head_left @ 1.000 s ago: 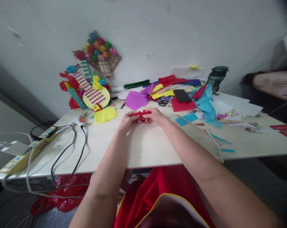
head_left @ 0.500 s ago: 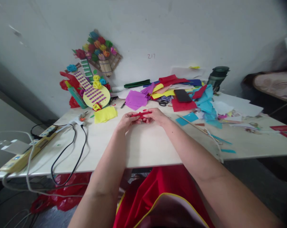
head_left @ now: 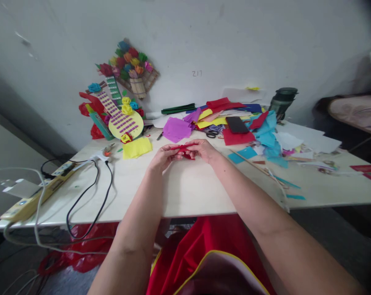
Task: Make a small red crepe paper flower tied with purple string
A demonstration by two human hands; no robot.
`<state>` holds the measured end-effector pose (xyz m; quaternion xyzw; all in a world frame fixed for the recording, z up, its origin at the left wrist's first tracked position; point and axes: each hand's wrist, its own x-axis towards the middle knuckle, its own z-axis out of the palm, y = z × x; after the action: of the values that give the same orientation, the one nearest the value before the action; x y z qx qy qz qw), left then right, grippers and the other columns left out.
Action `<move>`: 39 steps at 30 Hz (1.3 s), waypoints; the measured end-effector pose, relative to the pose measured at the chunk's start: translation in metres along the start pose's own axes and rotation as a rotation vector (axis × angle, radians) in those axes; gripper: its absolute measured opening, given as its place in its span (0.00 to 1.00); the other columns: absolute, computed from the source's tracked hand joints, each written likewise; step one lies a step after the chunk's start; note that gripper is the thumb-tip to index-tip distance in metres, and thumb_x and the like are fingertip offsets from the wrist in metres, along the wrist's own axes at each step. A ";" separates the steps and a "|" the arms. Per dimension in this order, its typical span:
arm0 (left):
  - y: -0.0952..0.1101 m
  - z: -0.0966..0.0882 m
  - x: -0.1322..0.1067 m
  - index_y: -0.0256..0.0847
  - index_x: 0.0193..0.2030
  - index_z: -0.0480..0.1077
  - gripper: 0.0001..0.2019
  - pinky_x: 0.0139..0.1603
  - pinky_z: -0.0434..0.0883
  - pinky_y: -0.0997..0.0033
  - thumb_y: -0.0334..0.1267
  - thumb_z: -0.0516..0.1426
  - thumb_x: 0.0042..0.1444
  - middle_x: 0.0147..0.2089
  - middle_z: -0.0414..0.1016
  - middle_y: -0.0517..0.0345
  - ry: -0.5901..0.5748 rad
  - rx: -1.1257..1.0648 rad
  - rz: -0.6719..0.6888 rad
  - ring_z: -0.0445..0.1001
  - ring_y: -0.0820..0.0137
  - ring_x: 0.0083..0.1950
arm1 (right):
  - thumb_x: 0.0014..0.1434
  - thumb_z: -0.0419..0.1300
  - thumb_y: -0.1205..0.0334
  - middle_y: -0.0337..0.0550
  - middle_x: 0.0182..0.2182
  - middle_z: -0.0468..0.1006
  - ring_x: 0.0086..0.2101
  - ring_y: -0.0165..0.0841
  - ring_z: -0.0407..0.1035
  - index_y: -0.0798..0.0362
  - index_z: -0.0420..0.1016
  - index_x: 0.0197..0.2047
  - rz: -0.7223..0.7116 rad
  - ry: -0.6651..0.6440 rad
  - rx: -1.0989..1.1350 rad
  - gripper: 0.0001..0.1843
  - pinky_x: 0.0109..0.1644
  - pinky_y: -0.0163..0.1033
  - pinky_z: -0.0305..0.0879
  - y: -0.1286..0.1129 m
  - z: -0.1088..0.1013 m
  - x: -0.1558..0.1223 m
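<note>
A small piece of red crepe paper [head_left: 185, 147] is pinched between my two hands over the middle of the white table. My left hand [head_left: 166, 157] grips its left side with thumb and fingers. From the right, my right hand [head_left: 204, 150] holds the other side, thumb along the upper edge. Some of the red paper hangs below the fingertips, and the fingers partly hide its shape. Purple paper [head_left: 176, 129] lies just beyond my hands, and folded yellow paper [head_left: 137, 148] is to their left.
Black scissors [head_left: 211, 134], a phone [head_left: 237, 124] and coloured paper scraps [head_left: 267, 135] lie at the back. A wooden stick [head_left: 253, 163] rests on the right. At left are a glue gun [head_left: 103, 155], a power strip [head_left: 39, 194] and a paper-flower guitar [head_left: 125, 123]. A dark bottle [head_left: 283, 102] stands back right.
The red paper has shifted between my fingers, and more of it shows below them. Both hands keep nearly the same place. The whole view has moved slightly.
</note>
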<state>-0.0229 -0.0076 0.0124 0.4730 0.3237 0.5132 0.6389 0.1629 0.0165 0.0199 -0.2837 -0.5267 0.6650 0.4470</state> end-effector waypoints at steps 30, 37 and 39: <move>0.005 0.001 -0.001 0.29 0.32 0.73 0.11 0.36 0.73 0.63 0.38 0.60 0.45 0.27 0.77 0.46 -0.043 0.034 0.049 0.76 0.65 0.28 | 0.49 0.55 0.59 0.45 0.18 0.75 0.15 0.30 0.66 0.61 0.74 0.27 -0.088 -0.115 0.084 0.13 0.17 0.34 0.63 -0.001 -0.003 -0.002; 0.007 0.002 -0.005 0.33 0.38 0.69 0.14 0.39 0.72 0.64 0.34 0.63 0.43 0.30 0.78 0.50 -0.082 0.114 0.042 0.77 0.66 0.30 | 0.43 0.66 0.59 0.38 0.16 0.73 0.13 0.25 0.63 0.59 0.72 0.28 -0.119 -0.006 -0.137 0.12 0.15 0.30 0.58 0.001 -0.001 -0.003; 0.008 0.002 -0.005 0.34 0.40 0.67 0.17 0.39 0.72 0.64 0.34 0.63 0.43 0.30 0.78 0.51 -0.088 0.114 0.046 0.77 0.66 0.31 | 0.44 0.66 0.59 0.37 0.16 0.73 0.14 0.25 0.63 0.58 0.73 0.32 -0.139 -0.011 -0.145 0.14 0.16 0.30 0.60 0.002 -0.002 -0.002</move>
<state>-0.0253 -0.0130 0.0197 0.5380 0.3133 0.4872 0.6124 0.1651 0.0156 0.0171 -0.2744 -0.5943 0.5940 0.4676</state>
